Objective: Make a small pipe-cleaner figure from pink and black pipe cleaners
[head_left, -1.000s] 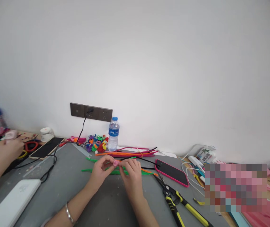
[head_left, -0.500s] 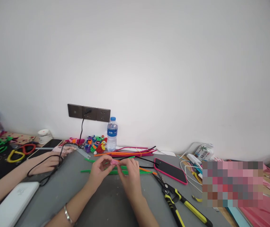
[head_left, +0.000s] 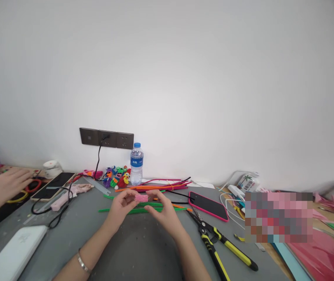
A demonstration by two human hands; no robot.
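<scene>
A small pink coiled pipe cleaner [head_left: 141, 198] is pinched between the thumb and fingers of my left hand [head_left: 122, 207]. My right hand [head_left: 163, 210] is beside its right end, thumb and fingers spread apart; whether a fingertip touches the coil I cannot tell. Green pipe cleaners [head_left: 140, 211] lie flat on the grey mat [head_left: 137, 249] just behind and under both hands. Farther back rests a bundle of orange and red pipe cleaners [head_left: 155, 187].
Yellow-and-black shears [head_left: 213, 238] and a pink-cased phone [head_left: 209, 206] lie right of my hands. A water bottle [head_left: 136, 166] and several pipe-cleaner figures [head_left: 116, 177] stand by the wall. At left are a white power bank [head_left: 16, 253], a glue gun [head_left: 63, 200] and another person's hand [head_left: 10, 185].
My right hand has let go of the pink coil and opened beside it, while my left keeps its pinch. The other person's hand has moved left, off the glue gun.
</scene>
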